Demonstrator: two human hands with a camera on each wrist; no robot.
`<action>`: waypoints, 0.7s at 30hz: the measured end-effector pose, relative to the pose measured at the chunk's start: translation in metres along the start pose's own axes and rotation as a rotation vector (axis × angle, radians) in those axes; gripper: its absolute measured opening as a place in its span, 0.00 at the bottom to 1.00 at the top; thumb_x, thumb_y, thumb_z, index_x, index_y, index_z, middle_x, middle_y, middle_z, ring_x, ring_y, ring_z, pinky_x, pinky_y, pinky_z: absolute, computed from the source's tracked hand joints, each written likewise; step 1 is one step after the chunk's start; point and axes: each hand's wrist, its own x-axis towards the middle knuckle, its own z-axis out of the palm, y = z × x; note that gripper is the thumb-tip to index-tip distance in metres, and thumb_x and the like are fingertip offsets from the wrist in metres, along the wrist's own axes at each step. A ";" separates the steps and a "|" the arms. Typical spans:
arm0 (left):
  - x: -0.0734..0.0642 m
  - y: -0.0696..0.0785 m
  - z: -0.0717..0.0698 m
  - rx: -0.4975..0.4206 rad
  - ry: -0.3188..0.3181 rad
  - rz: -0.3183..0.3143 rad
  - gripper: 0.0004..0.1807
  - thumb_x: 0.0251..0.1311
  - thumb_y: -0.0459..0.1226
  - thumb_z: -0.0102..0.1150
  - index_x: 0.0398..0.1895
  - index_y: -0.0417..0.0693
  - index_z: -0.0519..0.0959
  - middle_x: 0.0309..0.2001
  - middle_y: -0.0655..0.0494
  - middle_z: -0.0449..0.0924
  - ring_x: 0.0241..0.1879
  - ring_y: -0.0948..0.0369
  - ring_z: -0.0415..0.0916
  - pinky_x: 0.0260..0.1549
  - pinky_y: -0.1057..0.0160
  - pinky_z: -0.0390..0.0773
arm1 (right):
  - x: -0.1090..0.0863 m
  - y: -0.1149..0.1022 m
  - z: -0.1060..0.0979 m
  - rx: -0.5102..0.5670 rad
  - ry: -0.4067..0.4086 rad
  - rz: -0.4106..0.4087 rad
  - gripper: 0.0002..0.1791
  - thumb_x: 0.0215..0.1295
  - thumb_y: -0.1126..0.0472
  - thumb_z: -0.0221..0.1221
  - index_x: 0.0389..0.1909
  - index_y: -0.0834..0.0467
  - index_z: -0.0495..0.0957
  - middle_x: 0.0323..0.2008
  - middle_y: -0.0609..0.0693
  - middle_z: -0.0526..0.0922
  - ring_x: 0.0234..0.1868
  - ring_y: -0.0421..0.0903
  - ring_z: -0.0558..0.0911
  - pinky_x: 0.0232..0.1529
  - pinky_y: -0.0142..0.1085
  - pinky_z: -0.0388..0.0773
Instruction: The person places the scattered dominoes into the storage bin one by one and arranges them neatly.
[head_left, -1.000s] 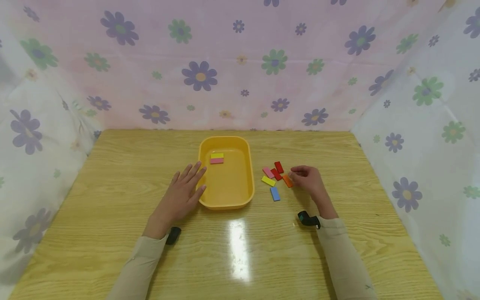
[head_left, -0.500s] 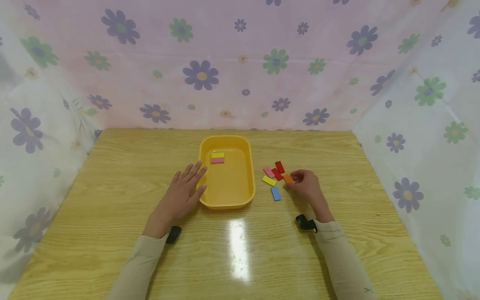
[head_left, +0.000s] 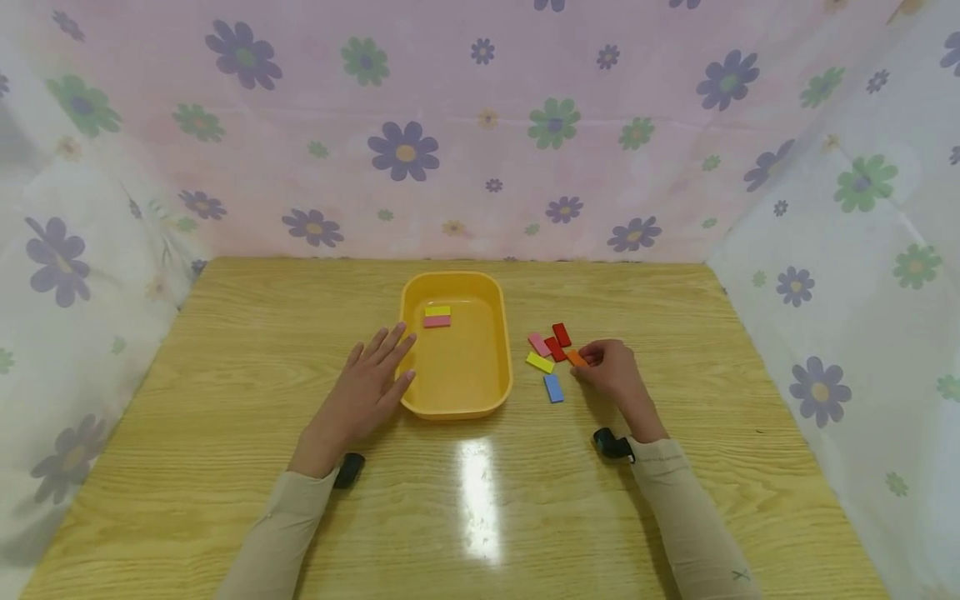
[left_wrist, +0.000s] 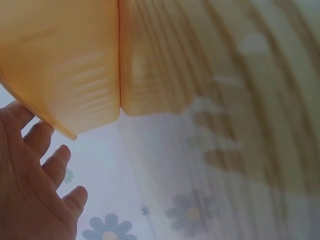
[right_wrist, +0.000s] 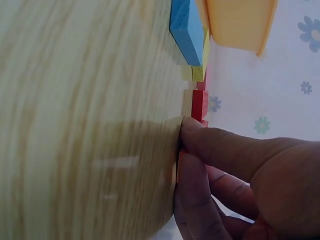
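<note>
My left hand (head_left: pixel 356 404) rests with straight, spread fingers on the left rim of a yellow plastic tray (head_left: pixel 507 375). In the left wrist view its fingertips touch the tray's edge. Inside the tray, a yellow block (head_left: pixel 437 311) and a pink block (head_left: pixel 437 322) lie side by side. My right hand (head_left: pixel 611 371) pinches an orange block (head_left: pixel 576 357) between thumb and fingers at the tabletop. Close to it lie two red blocks (head_left: pixel 562 335), a second pink block (head_left: pixel 538 344), a second yellow block (head_left: pixel 540 362) and a blue block (head_left: pixel 553 388).
The wooden table (head_left: pixel 480 500) reaches back to a flower-printed cloth (head_left: pixel 480 183), which also hangs on both sides. A black wrist camera (head_left: pixel 612 444) sits at the right wrist, another camera (head_left: pixel 349 471) at the left.
My right hand has shifted slightly and its thumb and fingers have closed around the orange block. The left hand and the tray stay in place.
</note>
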 end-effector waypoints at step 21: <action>0.001 -0.001 0.001 0.011 0.000 0.002 0.33 0.79 0.50 0.44 0.81 0.51 0.55 0.83 0.51 0.45 0.81 0.44 0.43 0.74 0.32 0.42 | -0.005 -0.004 -0.003 -0.069 -0.033 -0.014 0.13 0.65 0.68 0.66 0.48 0.71 0.81 0.45 0.65 0.84 0.43 0.57 0.81 0.48 0.47 0.81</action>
